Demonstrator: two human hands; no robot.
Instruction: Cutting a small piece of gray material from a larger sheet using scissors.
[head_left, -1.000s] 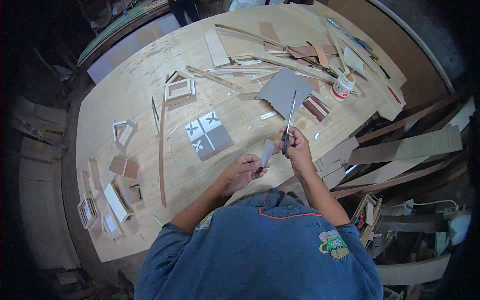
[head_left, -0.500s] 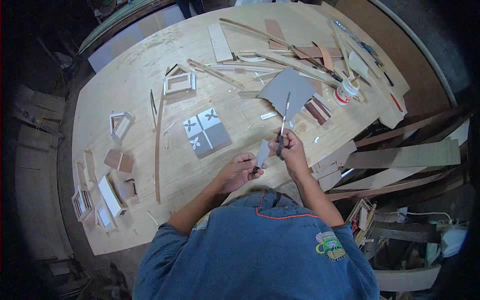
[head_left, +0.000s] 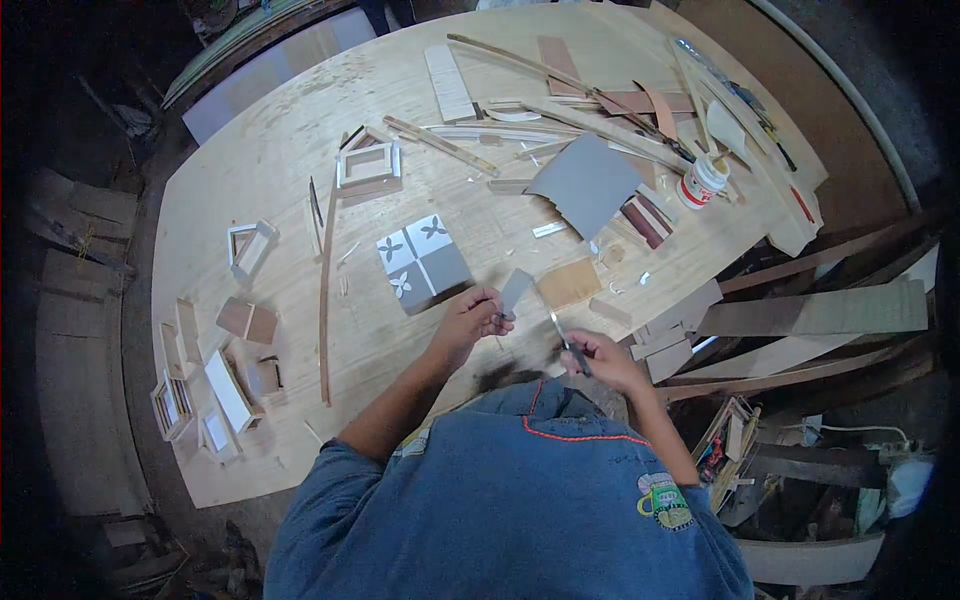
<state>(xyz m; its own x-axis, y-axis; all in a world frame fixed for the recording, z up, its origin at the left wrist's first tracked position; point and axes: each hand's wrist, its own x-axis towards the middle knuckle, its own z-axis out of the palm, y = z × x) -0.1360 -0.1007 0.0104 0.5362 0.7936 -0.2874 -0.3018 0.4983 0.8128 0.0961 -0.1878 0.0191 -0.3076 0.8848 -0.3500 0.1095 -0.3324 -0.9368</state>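
Observation:
My left hand is closed on a small grey paper strip, pinched between thumb and fingers and standing up from them. To its right, my right hand grips a pair of scissors by the dark handles, blades pointing up and away, apart from the strip. Left of the strip sits a square panel in white and grey quarters with leaf-shaped petals. Beyond my hands lies a larger grey sheet, its near edge unevenly cut. A tan rectangular piece lies between sheet and scissors.
A white glue jar with a red label stands right of the grey sheet. Small wooden frames and boxes occupy the table's left side. A long thin strip divides them from the panel. Wooden strips pile up at the back right.
My right hand has moved down and right with the scissors, away from the strip. My left hand has shifted slightly left and up with the strip. The tan piece is now uncovered.

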